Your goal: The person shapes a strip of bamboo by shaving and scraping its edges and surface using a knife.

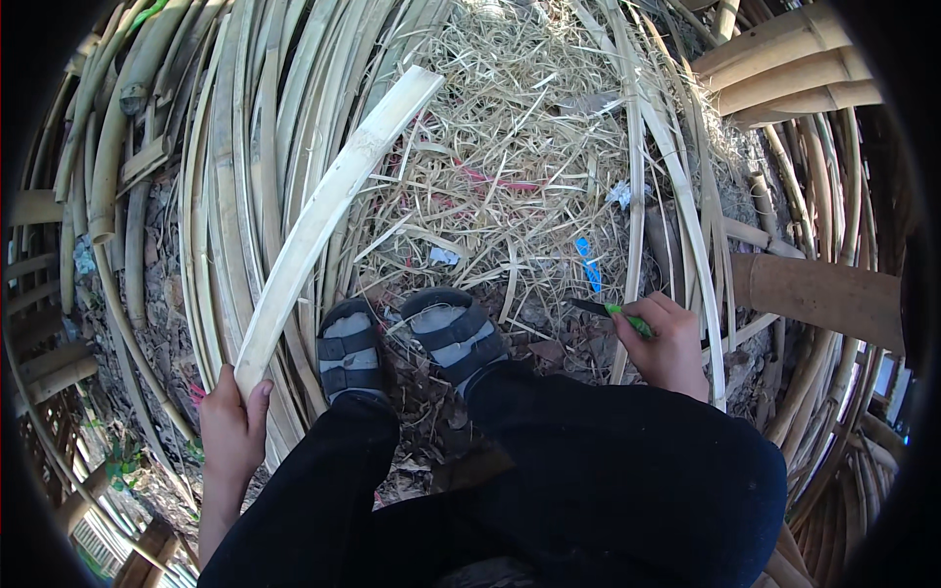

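Note:
My left hand [233,423] is closed around the lower end of a long, pale bamboo strip [328,211]. The strip slants up and to the right, over a bundle of other split strips, its far end widest. On the right, my right hand [664,343] is closed on the bright green handle of a knife [632,321]. Its short dark blade points left, over the littered ground and well apart from the strip. Part of the handle is hidden in my fingers.
Many split bamboo strips [230,186] lie along the left. Pale shavings [520,127] cover the ground ahead of my sandaled feet [451,333], with a blue scrap [587,265] among them. Thick bamboo poles [784,69] stick in from the right. Long strips [686,196] run beside my right hand.

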Available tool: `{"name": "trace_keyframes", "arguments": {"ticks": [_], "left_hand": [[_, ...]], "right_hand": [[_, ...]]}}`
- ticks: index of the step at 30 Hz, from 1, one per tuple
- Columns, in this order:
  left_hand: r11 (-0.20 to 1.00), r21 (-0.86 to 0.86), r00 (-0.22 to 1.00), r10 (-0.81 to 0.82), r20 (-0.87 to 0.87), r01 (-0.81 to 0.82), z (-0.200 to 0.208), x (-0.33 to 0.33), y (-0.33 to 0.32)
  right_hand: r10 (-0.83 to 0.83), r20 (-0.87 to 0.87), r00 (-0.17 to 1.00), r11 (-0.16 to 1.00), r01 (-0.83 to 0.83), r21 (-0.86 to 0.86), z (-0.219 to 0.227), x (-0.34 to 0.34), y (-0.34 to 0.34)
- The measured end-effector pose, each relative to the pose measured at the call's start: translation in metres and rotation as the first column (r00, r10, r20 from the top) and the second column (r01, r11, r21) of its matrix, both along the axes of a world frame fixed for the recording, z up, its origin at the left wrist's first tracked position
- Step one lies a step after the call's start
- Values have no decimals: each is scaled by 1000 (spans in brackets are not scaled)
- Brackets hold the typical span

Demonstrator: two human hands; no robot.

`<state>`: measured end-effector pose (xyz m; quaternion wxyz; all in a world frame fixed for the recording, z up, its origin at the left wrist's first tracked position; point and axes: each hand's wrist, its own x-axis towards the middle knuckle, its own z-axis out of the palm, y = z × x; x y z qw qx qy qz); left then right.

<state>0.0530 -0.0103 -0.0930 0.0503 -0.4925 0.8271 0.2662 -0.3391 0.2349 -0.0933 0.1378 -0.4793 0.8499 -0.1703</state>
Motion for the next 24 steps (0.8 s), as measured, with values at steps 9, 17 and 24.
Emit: {"name": "trace_keyframes", "arguments": {"ticks": [9,17,24], "left_hand": [[995,-78,998,-53,21,54,2,3,1],[1000,15,999,19,-31,-19,1,-3,-3],[1000,-13,998,24,-59,-24,4,2,-1]], "right_hand": [[240,-37,970,967,-235,100,-48,0,-8],[167,-55,984,980,-159,119,-70,-7,16],[-12,-81,997,999,8,-49,-41,5,8]]}}
